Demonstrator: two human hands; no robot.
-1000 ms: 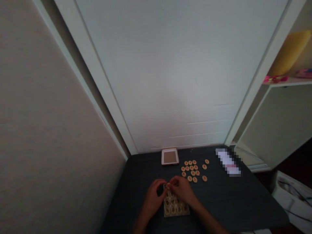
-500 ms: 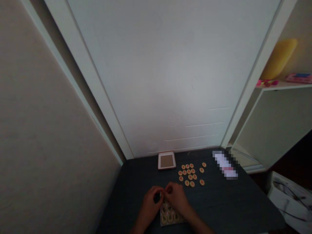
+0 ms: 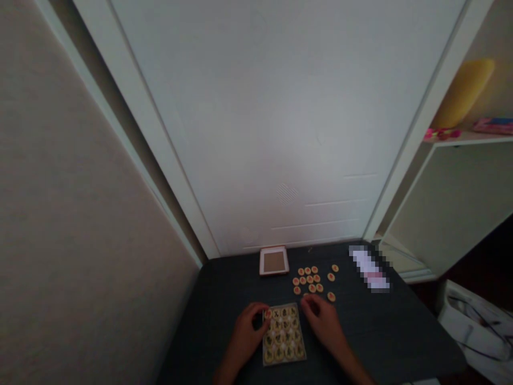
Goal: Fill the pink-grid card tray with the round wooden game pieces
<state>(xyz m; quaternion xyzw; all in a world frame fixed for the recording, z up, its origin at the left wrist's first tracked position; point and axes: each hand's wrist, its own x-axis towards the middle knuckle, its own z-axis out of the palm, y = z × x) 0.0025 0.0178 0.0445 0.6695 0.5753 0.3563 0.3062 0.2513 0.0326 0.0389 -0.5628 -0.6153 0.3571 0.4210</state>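
While left hand (image 3: 245, 327), fingers curled, is bracing far-left corner of square tan slotted board (image 3: 282, 334), right hand (image 3: 324, 321), fingers narrow, is hovering beside loose round wooden discs (image 3: 308, 279) on dark table (image 3: 380, 331) (holding anything? cannot tell); pinching disc by rim, board pinned, seems wisest.

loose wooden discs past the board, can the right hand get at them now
Probably yes. The right hand rests just short of the loose wooden discs, fingertips by the nearest one, with only bare table between. The left hand is at the board's far left corner, out of the way.
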